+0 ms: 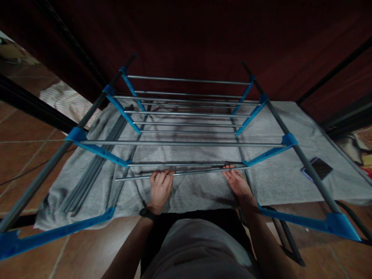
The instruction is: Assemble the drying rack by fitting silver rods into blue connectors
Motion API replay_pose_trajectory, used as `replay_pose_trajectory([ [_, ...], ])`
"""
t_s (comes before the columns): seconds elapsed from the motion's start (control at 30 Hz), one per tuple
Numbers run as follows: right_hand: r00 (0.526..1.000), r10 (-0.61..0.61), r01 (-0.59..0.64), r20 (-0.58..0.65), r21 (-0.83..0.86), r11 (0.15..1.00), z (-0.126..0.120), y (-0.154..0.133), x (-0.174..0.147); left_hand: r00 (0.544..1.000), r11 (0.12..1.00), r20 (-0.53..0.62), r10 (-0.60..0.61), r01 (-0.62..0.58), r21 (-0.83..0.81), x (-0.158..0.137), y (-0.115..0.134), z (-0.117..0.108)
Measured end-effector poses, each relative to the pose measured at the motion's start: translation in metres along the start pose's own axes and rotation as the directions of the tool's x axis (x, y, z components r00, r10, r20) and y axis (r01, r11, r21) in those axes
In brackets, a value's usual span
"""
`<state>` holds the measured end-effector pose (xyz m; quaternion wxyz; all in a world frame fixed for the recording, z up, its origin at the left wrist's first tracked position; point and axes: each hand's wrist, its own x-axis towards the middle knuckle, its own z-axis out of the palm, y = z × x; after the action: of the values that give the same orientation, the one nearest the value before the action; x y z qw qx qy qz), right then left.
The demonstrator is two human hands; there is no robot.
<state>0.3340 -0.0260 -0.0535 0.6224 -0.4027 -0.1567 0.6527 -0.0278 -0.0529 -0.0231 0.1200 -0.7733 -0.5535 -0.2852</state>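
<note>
A thin grey metal rod [197, 171] lies nearly level across the lower front of a rack frame [186, 143] with blue plastic brackets and grey tubes. My left hand [161, 185] is closed around the rod left of its middle. Toward the rod's right end, my right hand [236, 182] holds it with the fingers. That right end is close to a blue bracket [264, 154], but I cannot tell whether it touches. The rod's left end is free, below the left blue bracket [101, 152]. Several other rods span the brackets farther back.
Under the rack is a grey towel-like cloth [279, 186]. A bundle of grey tubes [95, 170] rests on it at the left. A dark phone [318, 168] lies at the right, behind a rack upright. Dark red curtains [186, 38] hang behind. The floor [35, 147] is tiled.
</note>
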Motion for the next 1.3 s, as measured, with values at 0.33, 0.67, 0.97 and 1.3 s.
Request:
replay_pose_trajectory([
  [0.33, 0.999, -0.006, 0.006, -0.032, 0.003, 1.000, -0.0012, 0.0009, 0.0018, 0.998, 0.997, 0.026, -0.057, 0.058, -0.050, -0.0025, -0.0012, 0.0009],
  [0.67, 0.999, 0.027, -0.026, -0.035, 0.038, 0.999, 0.0026, -0.0055, -0.0011, 0.999, 0.998, -0.024, -0.029, 0.028, -0.047, -0.0018, -0.0017, -0.0009],
  [0.97, 0.999, 0.011, -0.011, -0.050, 0.000, 1.000, 0.0023, -0.0057, -0.0031, 0.997, 0.993, 0.015, -0.079, 0.080, -0.089, -0.0011, -0.0017, -0.0029],
  [1.3, 0.998, -0.008, 0.009, -0.059, 0.003, 1.000, 0.0013, -0.0018, -0.0018, 0.996, 0.994, 0.010, -0.083, 0.084, -0.063, -0.0002, -0.0005, -0.0027],
])
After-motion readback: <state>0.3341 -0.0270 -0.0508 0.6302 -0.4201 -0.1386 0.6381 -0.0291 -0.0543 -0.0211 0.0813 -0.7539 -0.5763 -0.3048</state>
